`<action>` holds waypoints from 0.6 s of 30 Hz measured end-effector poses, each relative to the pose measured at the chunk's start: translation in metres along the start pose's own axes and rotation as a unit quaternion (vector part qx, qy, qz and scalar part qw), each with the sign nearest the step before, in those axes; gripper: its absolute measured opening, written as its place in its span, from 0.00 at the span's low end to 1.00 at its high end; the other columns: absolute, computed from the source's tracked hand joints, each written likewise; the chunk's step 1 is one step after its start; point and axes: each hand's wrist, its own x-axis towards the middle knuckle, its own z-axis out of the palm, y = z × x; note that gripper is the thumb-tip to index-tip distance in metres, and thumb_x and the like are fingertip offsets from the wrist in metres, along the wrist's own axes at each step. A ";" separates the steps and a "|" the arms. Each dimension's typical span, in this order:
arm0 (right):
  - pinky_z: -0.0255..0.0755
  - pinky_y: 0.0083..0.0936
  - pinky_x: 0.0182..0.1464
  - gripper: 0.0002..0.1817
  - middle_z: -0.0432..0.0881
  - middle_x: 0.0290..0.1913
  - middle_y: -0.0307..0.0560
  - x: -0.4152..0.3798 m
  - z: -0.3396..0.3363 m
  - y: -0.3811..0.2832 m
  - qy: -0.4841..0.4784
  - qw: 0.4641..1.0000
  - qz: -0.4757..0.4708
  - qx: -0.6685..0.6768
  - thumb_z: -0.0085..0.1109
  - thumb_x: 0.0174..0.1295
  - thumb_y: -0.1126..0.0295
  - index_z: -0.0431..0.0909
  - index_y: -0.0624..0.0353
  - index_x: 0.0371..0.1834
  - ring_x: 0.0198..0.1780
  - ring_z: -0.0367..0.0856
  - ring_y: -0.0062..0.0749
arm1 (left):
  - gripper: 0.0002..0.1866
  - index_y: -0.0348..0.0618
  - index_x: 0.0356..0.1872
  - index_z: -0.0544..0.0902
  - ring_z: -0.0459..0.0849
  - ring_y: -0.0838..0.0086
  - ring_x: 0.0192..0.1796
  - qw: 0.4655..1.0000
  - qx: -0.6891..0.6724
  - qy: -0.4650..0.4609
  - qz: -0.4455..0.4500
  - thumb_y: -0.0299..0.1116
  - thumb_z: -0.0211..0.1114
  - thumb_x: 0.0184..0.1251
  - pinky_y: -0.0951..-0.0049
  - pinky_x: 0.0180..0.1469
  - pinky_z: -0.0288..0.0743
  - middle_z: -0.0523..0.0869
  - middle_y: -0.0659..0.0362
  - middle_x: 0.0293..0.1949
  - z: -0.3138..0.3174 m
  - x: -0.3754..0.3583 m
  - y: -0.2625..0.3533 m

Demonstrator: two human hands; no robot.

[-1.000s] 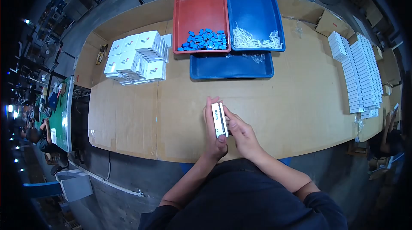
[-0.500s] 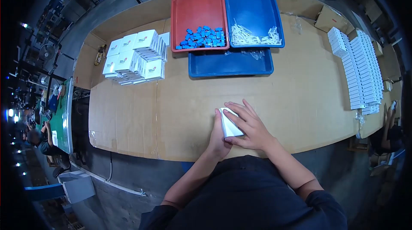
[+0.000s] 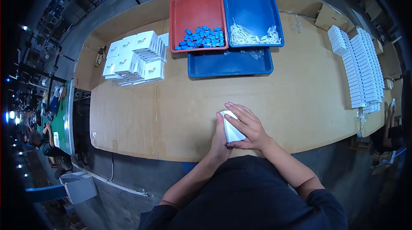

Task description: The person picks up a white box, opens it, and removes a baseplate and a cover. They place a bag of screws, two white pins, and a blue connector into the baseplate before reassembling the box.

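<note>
A small white box (image 3: 232, 132) is held between my two hands, close in front of my body over the near edge of the cardboard-covered table (image 3: 193, 114). My left hand (image 3: 220, 140) wraps its left side, thumb up along the edge. Across the top and right side lies my right hand (image 3: 249, 129), its fingers bent over the box and thumb at the near end. Both hands are closed on the box. Its underside and much of its top are hidden by my fingers.
At the back stand a red tray (image 3: 197, 9) with blue pieces (image 3: 201, 38) and a blue tray (image 3: 251, 9) with white pieces (image 3: 253, 36). Another blue tray (image 3: 229, 66) sits before them. White boxes are stacked at left (image 3: 128, 60) and right (image 3: 360, 69). A person (image 3: 45, 144) works far left.
My right hand has shifted slightly, its fingers drawn closer together over the box. The box stays between both hands, slightly lower in view.
</note>
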 end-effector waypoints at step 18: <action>0.77 0.56 0.65 0.45 0.79 0.69 0.68 0.006 -0.007 -0.013 0.028 0.999 -0.025 -0.011 0.78 0.53 0.42 0.80 0.62 0.68 0.69 0.80 0.65 | 0.41 0.48 0.71 0.71 0.90 0.62 0.54 0.998 0.035 -0.053 0.011 0.73 0.30 0.82 0.61 0.51 0.89 0.85 0.53 0.58 0.007 -0.014 0.007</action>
